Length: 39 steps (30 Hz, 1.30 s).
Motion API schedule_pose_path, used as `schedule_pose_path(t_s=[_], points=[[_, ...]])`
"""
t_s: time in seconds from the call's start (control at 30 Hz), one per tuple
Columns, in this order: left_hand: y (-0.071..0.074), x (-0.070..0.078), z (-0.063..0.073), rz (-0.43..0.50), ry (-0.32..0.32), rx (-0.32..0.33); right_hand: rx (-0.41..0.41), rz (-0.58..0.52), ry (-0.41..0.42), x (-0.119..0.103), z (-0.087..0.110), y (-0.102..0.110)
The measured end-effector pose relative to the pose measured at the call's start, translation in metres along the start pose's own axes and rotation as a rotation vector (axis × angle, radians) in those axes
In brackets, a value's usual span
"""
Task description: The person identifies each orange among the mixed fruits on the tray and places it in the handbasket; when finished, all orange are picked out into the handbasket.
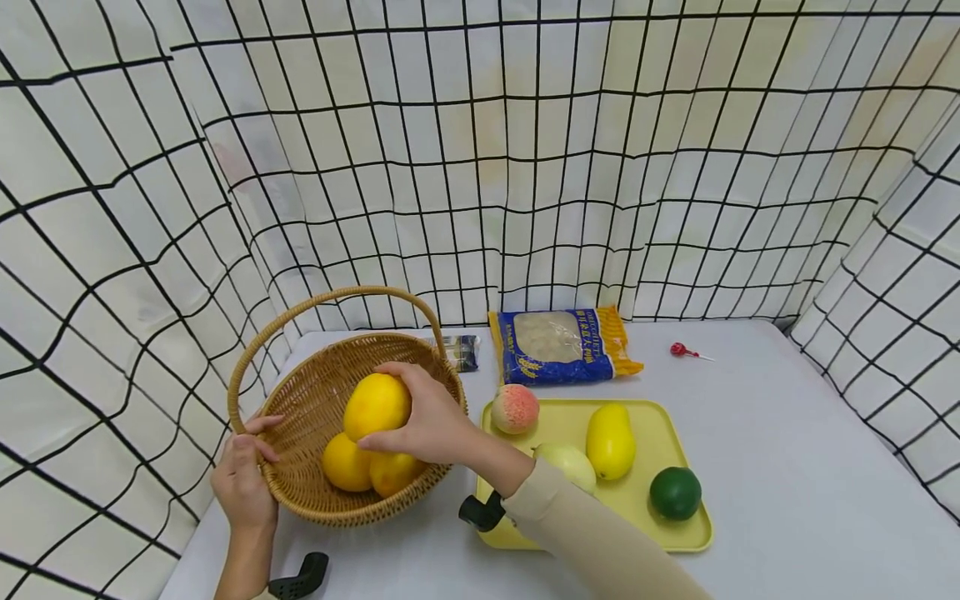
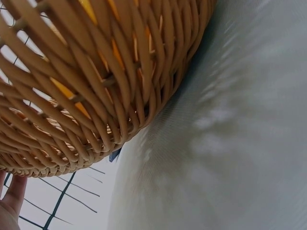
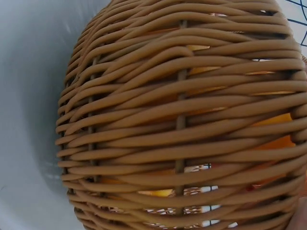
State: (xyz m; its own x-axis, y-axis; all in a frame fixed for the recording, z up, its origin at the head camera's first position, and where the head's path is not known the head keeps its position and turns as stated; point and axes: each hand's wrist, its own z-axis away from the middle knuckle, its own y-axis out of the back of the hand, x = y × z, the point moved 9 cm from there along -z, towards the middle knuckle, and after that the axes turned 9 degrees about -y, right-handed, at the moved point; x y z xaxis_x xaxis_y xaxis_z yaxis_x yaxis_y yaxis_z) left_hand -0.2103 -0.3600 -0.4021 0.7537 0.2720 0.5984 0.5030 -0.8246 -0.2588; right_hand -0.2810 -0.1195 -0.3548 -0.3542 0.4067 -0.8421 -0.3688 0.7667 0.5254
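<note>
A brown wicker basket (image 1: 303, 400) with a tall arched handle stands tilted on the left of the table. My left hand (image 1: 246, 483) grips its left rim near the handle's foot. Just inside the basket, my right hand (image 1: 431, 417) holds a rounded yellow fruit (image 1: 373, 407) between thumb and fingers. Beneath that fruit lie two yellow-orange fruits (image 1: 347, 463). In the left wrist view the basket's woven side (image 2: 96, 96) fills the upper left, with fingers (image 2: 17, 194) at its edge. The basket's weave (image 3: 182, 105) hides most of the right hand in the right wrist view.
A yellow tray (image 1: 637, 533) carries a peach (image 1: 515, 409), a long yellow fruit (image 1: 611, 442), a pale green fruit (image 1: 566, 465) and a dark green one (image 1: 676, 493). Behind lie a blue pasta bag (image 1: 555, 346), a small dark packet (image 1: 462, 353) and a red lollipop (image 1: 679, 350).
</note>
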Motion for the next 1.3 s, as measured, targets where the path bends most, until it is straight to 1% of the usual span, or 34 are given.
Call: schedule_pose_path(t_s=[0.13,0.3,0.4,0.6,0.67,0.77,0.93,1.07,1.2,1.3], points=[[0.001,0.001,0.0,0.032,-0.011,0.011,-0.012,-0.017,-0.025,0.001,-0.006,-0.003],[-0.001,0.001,0.0,0.035,-0.012,0.003,-0.023,-0.026,-0.059,0.004,-0.013,-0.007],[-0.001,0.002,0.0,0.041,-0.015,0.002,-0.034,-0.01,-0.062,0.004,-0.015,-0.01],[-0.002,0.002,0.0,0.101,-0.027,0.007,-0.048,0.007,-0.06,0.003,-0.017,-0.013],[-0.002,0.002,0.0,0.101,-0.024,0.004,-0.05,0.018,-0.064,0.003,-0.017,-0.014],[-0.002,0.001,0.0,0.073,-0.025,-0.001,-0.056,0.037,-0.075,0.003,-0.018,-0.015],[0.0,0.002,0.0,0.001,-0.039,-0.013,-0.063,0.078,-0.11,0.008,-0.019,-0.018],[-0.001,0.004,-0.001,-0.032,-0.052,-0.02,-0.065,0.092,-0.147,0.013,-0.021,-0.019],[-0.002,0.004,-0.001,-0.041,-0.054,-0.023,-0.066,0.113,-0.184,0.017,-0.022,-0.019],[-0.003,0.005,-0.001,-0.06,-0.057,-0.031,-0.067,0.12,-0.192,0.018,-0.021,-0.018]])
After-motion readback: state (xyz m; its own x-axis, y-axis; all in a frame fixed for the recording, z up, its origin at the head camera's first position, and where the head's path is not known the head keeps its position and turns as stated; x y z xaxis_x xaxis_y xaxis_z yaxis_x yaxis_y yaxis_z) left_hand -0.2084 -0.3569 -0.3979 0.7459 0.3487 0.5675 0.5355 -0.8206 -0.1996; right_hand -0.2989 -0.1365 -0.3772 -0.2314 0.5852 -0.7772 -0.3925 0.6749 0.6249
